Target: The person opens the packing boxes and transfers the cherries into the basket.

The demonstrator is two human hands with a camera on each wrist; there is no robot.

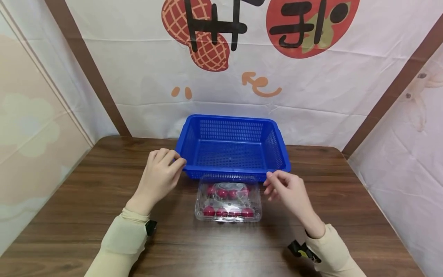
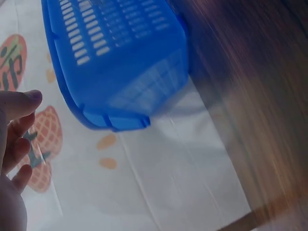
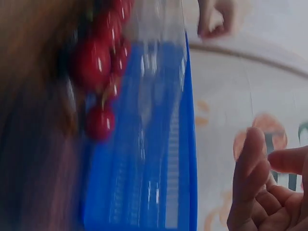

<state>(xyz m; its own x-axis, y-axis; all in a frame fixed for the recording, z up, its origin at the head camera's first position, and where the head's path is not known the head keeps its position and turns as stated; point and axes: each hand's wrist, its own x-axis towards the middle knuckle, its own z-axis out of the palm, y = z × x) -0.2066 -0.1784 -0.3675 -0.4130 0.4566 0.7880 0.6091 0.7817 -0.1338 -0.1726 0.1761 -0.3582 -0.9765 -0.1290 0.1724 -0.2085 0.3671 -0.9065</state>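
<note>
Two rows of red fruit (image 1: pixel 209 211) showed through a clear plastic box (image 1: pixel 228 220) that sat around the middle of the table (image 1: pixel 180 246), well in from its left and right edges. My right hand (image 1: pixel 288 188) hung just beside the box, toward the table's right edge, thumb and fingers loosely bent and apart, holding nothing. My left hand (image 1: pixel 160 175) was likewise loosely bent and gripped nothing, close to the near left corner of a blue basket (image 1: pixel 228 169). That basket stood directly behind the box, near the table's far edge; I couldn't tell whether the two touched. Beyond that edge hung a white printed cloth (image 1: pixel 311 96), and pale sleeves (image 1: pixel 121 234) covered my forearms.
</note>
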